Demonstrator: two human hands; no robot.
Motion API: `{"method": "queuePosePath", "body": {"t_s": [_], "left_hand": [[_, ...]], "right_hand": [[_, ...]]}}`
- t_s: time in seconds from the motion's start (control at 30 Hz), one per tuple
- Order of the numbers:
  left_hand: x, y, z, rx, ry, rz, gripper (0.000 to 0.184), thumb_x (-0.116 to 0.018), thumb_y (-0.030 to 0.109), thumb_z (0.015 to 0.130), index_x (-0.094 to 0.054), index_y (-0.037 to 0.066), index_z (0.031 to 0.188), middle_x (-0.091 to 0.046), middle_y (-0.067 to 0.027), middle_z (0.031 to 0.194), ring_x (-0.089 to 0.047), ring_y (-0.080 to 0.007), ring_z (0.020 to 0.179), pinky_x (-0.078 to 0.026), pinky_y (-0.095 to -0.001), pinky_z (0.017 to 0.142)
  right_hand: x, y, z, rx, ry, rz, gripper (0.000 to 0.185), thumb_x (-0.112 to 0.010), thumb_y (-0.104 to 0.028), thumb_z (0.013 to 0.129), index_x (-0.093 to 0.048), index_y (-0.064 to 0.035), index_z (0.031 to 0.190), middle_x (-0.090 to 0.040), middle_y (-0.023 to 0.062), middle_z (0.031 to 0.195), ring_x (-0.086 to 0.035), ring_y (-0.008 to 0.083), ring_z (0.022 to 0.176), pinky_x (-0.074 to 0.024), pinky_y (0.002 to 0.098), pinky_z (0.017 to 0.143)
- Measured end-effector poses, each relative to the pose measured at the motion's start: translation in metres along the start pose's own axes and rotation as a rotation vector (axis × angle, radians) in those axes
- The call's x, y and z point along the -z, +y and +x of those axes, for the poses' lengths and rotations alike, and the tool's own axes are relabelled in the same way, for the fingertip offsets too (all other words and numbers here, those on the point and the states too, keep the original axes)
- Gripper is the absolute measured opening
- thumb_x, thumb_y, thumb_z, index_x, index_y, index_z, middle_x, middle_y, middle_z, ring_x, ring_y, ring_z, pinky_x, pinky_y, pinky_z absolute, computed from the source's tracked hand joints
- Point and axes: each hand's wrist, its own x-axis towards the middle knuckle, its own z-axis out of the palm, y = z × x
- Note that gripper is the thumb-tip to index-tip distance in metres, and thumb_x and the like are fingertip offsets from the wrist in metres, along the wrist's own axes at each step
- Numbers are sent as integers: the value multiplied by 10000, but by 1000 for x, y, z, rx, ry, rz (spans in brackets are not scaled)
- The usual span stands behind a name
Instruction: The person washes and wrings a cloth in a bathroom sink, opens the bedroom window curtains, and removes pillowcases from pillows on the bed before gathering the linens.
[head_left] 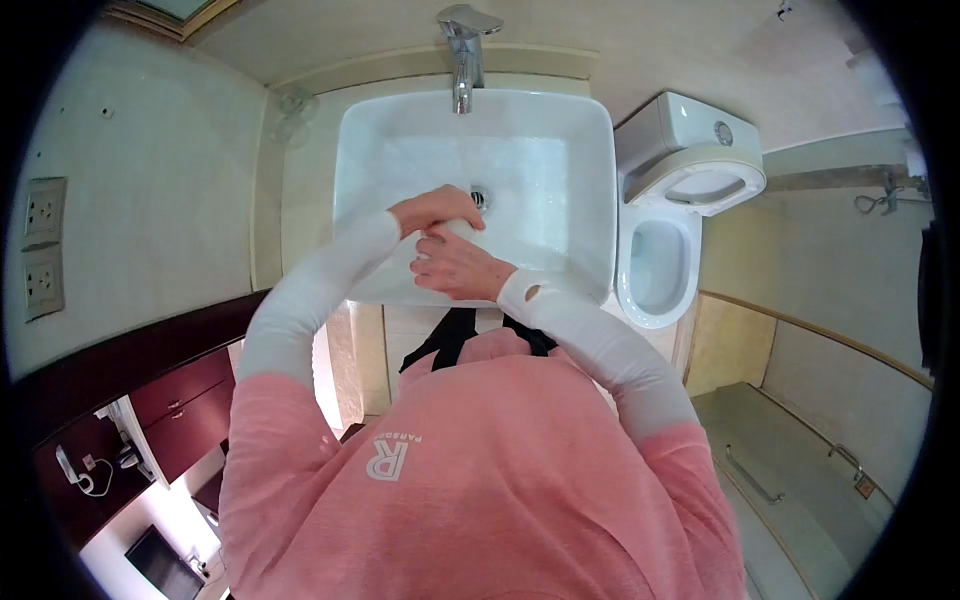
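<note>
Over the front part of the white washbasin [560,290], my two hands are close together around a small white object [461,228]. Its kind is not clear, as the fingers cover most of it. My left hand [438,207] curls over it from the far side, near the drain [479,199]. On the near side, my right hand [458,264] has its fingers bent against it. White sleeves cover both forearms. The chrome faucet [464,60] stands behind the basin, beyond my hands.
To the right is a toilet [660,265] with its lid raised, and past it a bathtub [790,480] with a grab bar. Wall sockets [44,235] are on the left wall. A hair dryer [70,465] hangs at lower left, beside dark red drawers [180,405].
</note>
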Motion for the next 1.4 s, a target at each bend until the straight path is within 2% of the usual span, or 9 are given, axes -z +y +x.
{"method": "queuePosePath", "body": {"t_s": [0.13, 0.37, 0.7, 0.97, 1.07, 1.27, 1.33, 1.37, 1.4], "left_hand": [[10, -35, -71, -139, 38, -912, 185, -638, 207, 779, -580, 93, 913, -550, -17, 842, -547, -141, 774, -479, -316, 641], [22, -153, -101, -402, 311, -1544, 179, -600, 194, 809, -603, 63, 932, -615, -71, 895, -601, -213, 856, -497, -357, 791], [43, -226, -188, -685, 626, -1821, 292, -555, 280, 845, -604, 19, 966, -635, -114, 944, -601, -263, 943, -479, -407, 856], [49, -241, -193, -779, 525, -1873, 261, -538, 269, 858, -611, 32, 943, -641, -110, 933, -612, -261, 907, -481, -403, 844], [47, -237, -201, -803, 424, -1952, 230, -541, 261, 857, -616, 49, 907, -641, -102, 929, -611, -251, 896, -482, -396, 837], [52, -244, -195, -852, 318, -1929, 215, -548, 252, 848, -614, 52, 892, -633, -111, 946, -595, -247, 929, -466, -381, 855], [56, -249, -196, -813, 363, -1933, 213, -547, 250, 847, -615, 54, 892, -632, -114, 946, -594, -250, 929, -463, -382, 861], [59, -253, -195, -827, 354, -1934, 214, -546, 254, 852, -620, 59, 900, -632, -120, 964, -590, -260, 942, -460, -392, 868], [63, -257, -195, -840, 346, -1934, 216, -546, 259, 856, -625, 64, 907, -633, -126, 981, -586, -271, 955, -458, -402, 876]], "right_hand": [[30, -24, 8, -87, 71, -21, 30, -640, -124, 686, -628, -149, 699, -589, -33, 1030, -425, 244, 1183, -369, 485, 921], [59, -59, 33, -258, 264, 200, 126, -620, -55, 675, -638, -131, 774, -558, -23, 1226, -394, 267, 1261, -341, 495, 944], [12, -56, -28, -955, 159, 301, 186, -556, -42, 764, -658, -52, 919, -641, 119, 1038, -586, 290, 968, -469, 382, 825], [-93, -49, 67, -594, -144, 382, 336, -538, -81, 792, -585, -83, 1125, -527, 143, 1239, -476, 321, 1146, -394, 412, 969], [-139, -44, 100, -457, -272, 269, 413, -527, -82, 798, -526, -160, 1204, -422, 70, 1367, -390, 334, 1248, -390, 467, 976], [-112, -20, 72, -575, -467, 86, 470, -524, -103, 816, -483, -240, 1263, -272, -20, 1471, -278, 270, 1342, -430, 491, 899], [-126, 7, 17, -609, -324, 100, 256, -507, -187, 846, -588, -120, 1079, -588, 97, 1122, -570, 298, 993, -463, 432, 746], [-128, 15, 1, -766, -377, -64, 191, -506, -217, 847, -607, -73, 921, -616, 118, 854, -593, 296, 803, -451, 436, 680], [-123, 23, -10, -840, -268, -92, 180, -518, -223, 835, -609, -68, 850, -609, 119, 816, -589, 292, 779, -454, 427, 662]]}}
